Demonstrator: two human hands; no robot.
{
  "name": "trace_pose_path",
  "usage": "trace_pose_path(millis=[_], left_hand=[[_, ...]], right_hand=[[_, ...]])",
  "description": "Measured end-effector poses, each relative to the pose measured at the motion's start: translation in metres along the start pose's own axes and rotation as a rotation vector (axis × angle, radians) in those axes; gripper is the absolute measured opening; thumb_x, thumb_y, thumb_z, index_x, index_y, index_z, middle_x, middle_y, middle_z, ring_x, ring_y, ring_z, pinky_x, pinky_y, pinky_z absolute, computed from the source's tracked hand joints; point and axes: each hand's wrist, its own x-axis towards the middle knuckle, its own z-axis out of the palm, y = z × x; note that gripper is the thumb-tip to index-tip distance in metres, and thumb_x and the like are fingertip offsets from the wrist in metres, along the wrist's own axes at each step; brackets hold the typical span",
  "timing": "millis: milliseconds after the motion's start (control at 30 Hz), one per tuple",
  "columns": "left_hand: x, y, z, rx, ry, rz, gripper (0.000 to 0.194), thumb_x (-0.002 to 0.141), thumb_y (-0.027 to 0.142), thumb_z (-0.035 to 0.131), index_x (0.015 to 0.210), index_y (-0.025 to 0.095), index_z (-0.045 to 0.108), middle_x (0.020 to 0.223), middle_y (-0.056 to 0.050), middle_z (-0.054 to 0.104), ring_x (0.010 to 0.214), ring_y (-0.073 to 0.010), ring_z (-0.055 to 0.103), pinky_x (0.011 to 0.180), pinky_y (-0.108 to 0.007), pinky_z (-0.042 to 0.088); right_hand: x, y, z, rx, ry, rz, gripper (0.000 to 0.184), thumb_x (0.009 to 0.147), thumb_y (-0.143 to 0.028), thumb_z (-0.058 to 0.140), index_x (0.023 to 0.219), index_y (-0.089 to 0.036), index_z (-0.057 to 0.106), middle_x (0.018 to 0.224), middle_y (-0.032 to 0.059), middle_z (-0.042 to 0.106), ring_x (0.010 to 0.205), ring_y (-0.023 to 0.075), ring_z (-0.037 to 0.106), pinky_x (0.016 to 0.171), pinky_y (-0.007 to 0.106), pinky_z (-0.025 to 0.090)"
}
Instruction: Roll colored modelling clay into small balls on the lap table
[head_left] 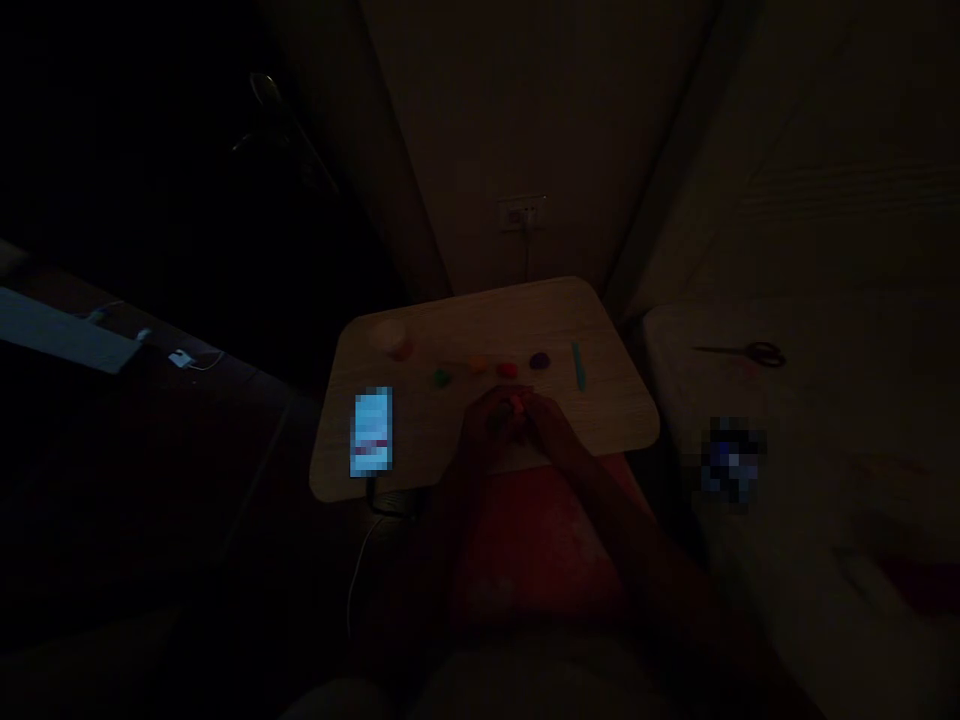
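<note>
Right of the bright rectangular phone [371,432], left hand [484,422] and right hand [551,428] gripped a small reddish lump [517,404], probably light, soft, best pinched sideways.

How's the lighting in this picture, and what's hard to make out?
Head view: very dark overall, the pixelated screen being the brightest spot; head view: left hand and right hand are dim, and the red piece between them lacks clear edges; head view: a pixelated patch below the scissors hides detail.

Single head cam, looks fwd & down on table [424,430], prob. mid-dist; v. dim.
</note>
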Motion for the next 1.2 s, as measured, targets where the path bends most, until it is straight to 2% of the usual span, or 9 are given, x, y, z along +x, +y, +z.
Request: trace_pose_path(millis=[200, 300, 500, 667, 767, 867, 933, 1067, 1200], left_hand=[[0.001, 0.0, 0.001, 0.037, 0.01, -0.005, 0.032, 0.098, 0.042, 0.064, 0.119, 0.019, 0.072, 0.119, -0.012, 0.076, 0.112, -0.0243, 0.071, 0.102, -0.041, 0.055], [0.001, -0.001, 0.001, 0.037, -0.002, 0.019, 0.033, 0.096, 0.042, 0.067, 0.121, 0.02, 0.072, 0.122, -0.012, 0.075, 0.115, -0.025, 0.07, 0.105, -0.043, 0.054], [0.001, -0.001, 0.001, 0.036, -0.033, 0.06, 0.034, 0.096, 0.043, 0.066, 0.122, 0.021, 0.071, 0.125, -0.014, 0.073, 0.117, -0.0261, 0.069, 0.104, -0.045, 0.054], [0.001, 0.0, 0.002, 0.045, -0.037, 0.094, 0.033, 0.095, 0.042, 0.067, 0.12, 0.021, 0.071, 0.123, -0.013, 0.073, 0.116, -0.0263, 0.068, 0.102, -0.044, 0.054], [0.0, 0.001, 0.002, 0.06, -0.075, 0.107, 0.041, 0.095, 0.044, 0.067, 0.128, 0.021, 0.068, 0.124, -0.014, 0.072, 0.114, -0.0272, 0.068, 0.101, -0.044, 0.054], [-0.002, 0.003, 0.002, 0.107, -0.099, 0.132, 0.039, 0.097, 0.043, 0.062, 0.128, 0.02, 0.068, 0.123, -0.015, 0.072, 0.114, -0.0275, 0.068, 0.101, -0.045, 0.054], [-0.004, 0.003, 0.001, 0.135, -0.093, 0.129, 0.038, 0.099, 0.041, 0.059, 0.129, 0.02, 0.067, 0.124, -0.015, 0.072, 0.115, -0.0273, 0.068, 0.103, -0.045, 0.054], [-0.004, 0.004, 0.002, 0.134, -0.053, 0.149, 0.036, 0.099, 0.042, 0.059, 0.126, 0.02, 0.069, 0.125, -0.015, 0.073, 0.115, -0.0275, 0.069, 0.102, -0.047, 0.055], [-0.001, 0.008, 0.003, 0.093, -0.014, 0.173, 0.029, 0.1, 0.039, 0.058, 0.115, 0.02, 0.073, 0.119, -0.014, 0.075, 0.11, -0.0254, 0.071, 0.096, -0.044, 0.058]], right_hand=[[-0.005, -0.008, 0.0, -0.019, 0.068, -0.067, 0.049, 0.088, -0.07, 0.062, 0.085, -0.021, 0.065, 0.071, 0.0005, 0.058, 0.057, 0.014, 0.047, 0.049, 0.026, 0.037], [-0.005, -0.009, -0.003, 0.017, 0.032, -0.032, 0.053, 0.085, -0.074, 0.063, 0.081, -0.021, 0.063, 0.064, -0.0016, 0.052, 0.053, 0.0127, 0.043, 0.048, 0.026, 0.034], [-0.002, -0.002, -0.006, 0.052, 0.007, -0.004, 0.055, 0.081, -0.075, 0.066, 0.074, -0.021, 0.061, 0.065, -0.0012, 0.053, 0.055, 0.0125, 0.044, 0.051, 0.026, 0.036], [-0.004, -0.005, -0.006, 0.018, -0.02, 0.003, 0.048, 0.081, -0.068, 0.07, 0.071, -0.021, 0.062, 0.061, -0.0016, 0.052, 0.052, 0.0126, 0.043, 0.049, 0.026, 0.035], [-0.004, -0.005, -0.005, -0.01, 0.012, 0.039, 0.047, 0.083, -0.064, 0.066, 0.065, -0.021, 0.06, 0.057, -0.0012, 0.052, 0.051, 0.013, 0.042, 0.048, 0.026, 0.033], [-0.003, -0.004, -0.004, -0.026, 0.051, 0.064, 0.048, 0.084, -0.064, 0.063, 0.063, -0.021, 0.059, 0.054, -0.0016, 0.05, 0.048, 0.0126, 0.04, 0.046, 0.026, 0.031], [-0.003, -0.004, -0.003, -0.035, 0.033, 0.056, 0.049, 0.084, -0.065, 0.062, 0.064, -0.021, 0.06, 0.054, -0.0015, 0.05, 0.049, 0.0128, 0.04, 0.046, 0.026, 0.031], [-0.002, -0.001, -0.007, -0.041, -0.015, 0.001, 0.05, 0.084, -0.069, 0.064, 0.068, -0.021, 0.063, 0.064, 0.0011, 0.058, 0.056, 0.0147, 0.047, 0.052, 0.028, 0.039], [0.0, 0.003, -0.012, 0.059, -0.082, 0.042, 0.05, 0.08, -0.071, 0.069, 0.07, -0.021, 0.065, 0.062, 0.0009, 0.057, 0.055, 0.0148, 0.047, 0.051, 0.028, 0.039]])
